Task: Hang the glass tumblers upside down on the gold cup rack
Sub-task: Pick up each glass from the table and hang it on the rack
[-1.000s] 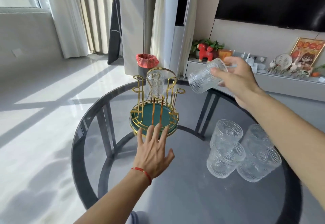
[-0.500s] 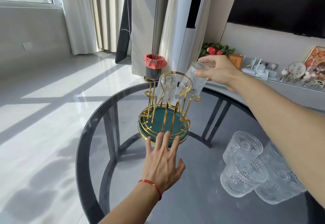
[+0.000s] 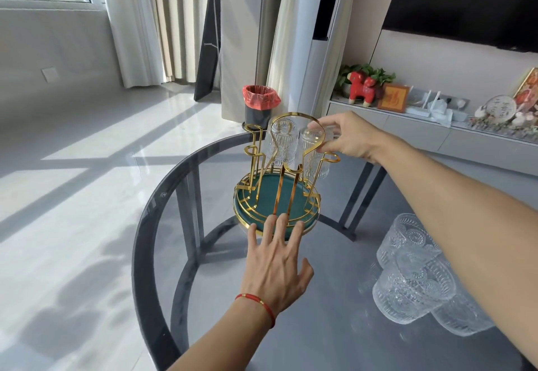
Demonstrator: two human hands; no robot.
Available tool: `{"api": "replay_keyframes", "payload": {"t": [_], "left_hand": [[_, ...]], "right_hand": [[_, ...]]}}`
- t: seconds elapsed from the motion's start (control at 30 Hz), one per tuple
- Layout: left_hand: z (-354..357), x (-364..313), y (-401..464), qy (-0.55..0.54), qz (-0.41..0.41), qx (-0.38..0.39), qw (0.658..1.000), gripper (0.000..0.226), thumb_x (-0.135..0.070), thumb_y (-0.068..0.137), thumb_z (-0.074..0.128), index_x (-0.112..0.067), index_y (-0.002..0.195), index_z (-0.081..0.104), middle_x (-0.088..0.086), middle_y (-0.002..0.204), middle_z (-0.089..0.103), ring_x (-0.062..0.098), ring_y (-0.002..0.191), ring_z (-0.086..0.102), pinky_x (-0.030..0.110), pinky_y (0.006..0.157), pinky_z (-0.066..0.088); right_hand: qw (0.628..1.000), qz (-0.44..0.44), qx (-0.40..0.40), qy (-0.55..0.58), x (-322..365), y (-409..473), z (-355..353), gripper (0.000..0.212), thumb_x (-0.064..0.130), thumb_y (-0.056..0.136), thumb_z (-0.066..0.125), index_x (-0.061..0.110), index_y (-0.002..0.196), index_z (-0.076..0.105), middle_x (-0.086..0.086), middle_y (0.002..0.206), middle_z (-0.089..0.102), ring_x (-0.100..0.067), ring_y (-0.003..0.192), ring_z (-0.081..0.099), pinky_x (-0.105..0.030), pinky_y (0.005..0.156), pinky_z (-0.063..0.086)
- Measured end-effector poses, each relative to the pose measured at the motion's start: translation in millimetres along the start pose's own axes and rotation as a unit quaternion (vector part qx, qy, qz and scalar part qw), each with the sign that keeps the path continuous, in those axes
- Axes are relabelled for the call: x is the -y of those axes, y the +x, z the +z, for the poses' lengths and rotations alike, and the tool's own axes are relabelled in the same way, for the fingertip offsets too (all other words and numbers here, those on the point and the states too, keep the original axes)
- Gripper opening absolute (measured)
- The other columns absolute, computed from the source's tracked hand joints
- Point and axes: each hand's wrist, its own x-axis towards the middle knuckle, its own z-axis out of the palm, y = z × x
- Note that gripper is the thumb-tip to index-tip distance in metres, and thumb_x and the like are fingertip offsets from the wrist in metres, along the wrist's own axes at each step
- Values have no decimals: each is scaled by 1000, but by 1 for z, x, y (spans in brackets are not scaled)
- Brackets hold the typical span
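Note:
The gold cup rack (image 3: 276,178) with a green round base stands on the round dark glass table (image 3: 320,327). One glass tumbler (image 3: 281,144) hangs upside down on a far peg. My right hand (image 3: 348,136) grips the bottom of a second tumbler (image 3: 314,155), held upside down over a peg at the rack's right side. My left hand (image 3: 275,265) lies flat with fingers spread, its fingertips touching the front rim of the rack's base. Several more tumblers (image 3: 413,280) stand clustered on the table at the right, partly hidden by my right forearm.
A small bin with a red liner (image 3: 260,105) stands on the floor behind the table. A low white cabinet (image 3: 422,134) with ornaments runs along the right wall. Curtains and a window are at the back left. The table's near edge curves at the left.
My right hand has lowered the tumbler from a tilted hold above the rack down onto the right-side peg, now upright and inverted. My left hand stays at the rack's base.

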Motion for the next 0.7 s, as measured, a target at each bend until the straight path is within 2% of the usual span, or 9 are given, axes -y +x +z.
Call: {"api": "replay_keyframes", "payload": {"t": [0.07, 0.17, 0.23, 0.3, 0.4, 0.43, 0.53, 0.63, 0.7], "left_hand": [[0, 0, 0, 1, 0, -2, 1000, 69, -56, 89, 44, -20, 149, 36, 15, 153, 39, 37, 143, 30, 63, 114, 29], [1, 1, 0, 5, 0, -2, 1000, 70, -56, 89, 43, -21, 150, 35, 14, 154, 38, 37, 143, 30, 62, 115, 29], [0, 1, 0, 5, -2, -3, 1000, 69, -56, 89, 42, -22, 149, 35, 13, 153, 39, 36, 143, 30, 61, 115, 29], [0, 1, 1, 1, -3, -8, 1000, 68, -55, 88, 42, -22, 147, 37, 13, 152, 40, 36, 142, 31, 61, 115, 29], [1, 2, 0, -2, 0, -15, 1000, 67, -55, 87, 45, -22, 145, 41, 12, 149, 43, 36, 140, 33, 59, 113, 31], [0, 2, 1, -4, 1, -14, 1000, 67, -55, 87, 46, -23, 145, 41, 12, 149, 43, 36, 139, 33, 59, 113, 31], [-2, 1, 1, -9, 0, -9, 1000, 66, -54, 87, 53, -22, 145, 43, 12, 147, 44, 36, 137, 35, 58, 113, 33], [-5, 0, 0, -4, -6, 1, 1000, 66, -50, 88, 59, -18, 144, 45, 14, 146, 45, 37, 135, 37, 58, 110, 37], [-9, -6, -2, -7, -4, -21, 1000, 58, -40, 86, 67, -11, 134, 54, 18, 136, 50, 39, 125, 43, 57, 100, 44]], "right_hand": [[1000, -3, 2, 13, -1, 1, 4, 60, -2, 79, 83, 16, 134, 67, 1, 140, 62, -17, 136, 52, -29, 106, 41], [1000, -7, 7, 14, -3, -3, 3, 55, 2, 83, 81, 20, 133, 66, -2, 151, 55, -19, 144, 46, -32, 112, 35], [1000, -6, -8, 0, -4, -14, -3, 47, 8, 88, 79, 22, 131, 67, -2, 154, 52, -19, 143, 47, -37, 115, 34], [999, -15, -38, -19, -4, -33, -9, 38, 15, 91, 75, 25, 127, 69, 1, 146, 57, -17, 137, 52, -39, 112, 40], [991, -35, -127, -36, -8, -80, -7, 30, 8, 92, 65, 23, 117, 73, 6, 129, 61, -15, 123, 61, -20, 96, 51], [982, -45, -175, -50, -11, -102, -2, 30, 3, 91, 62, 21, 112, 74, 4, 127, 60, -16, 116, 63, -20, 91, 54], [943, -111, -287, -129, -10, -174, 24, 29, -3, 88, 58, 16, 101, 75, -1, 125, 61, -20, 96, 66, -40, 84, 58], [914, -164, -340, -150, -3, -238, 42, 23, -1, 85, 58, 13, 93, 74, -2, 116, 66, -14, 99, 65, -31, 85, 53], [907, -146, -378, -112, -2, -271, 51, 23, -3, 84, 57, 11, 88, 74, -1, 105, 69, -11, 94, 65, -21, 84, 49]]}}
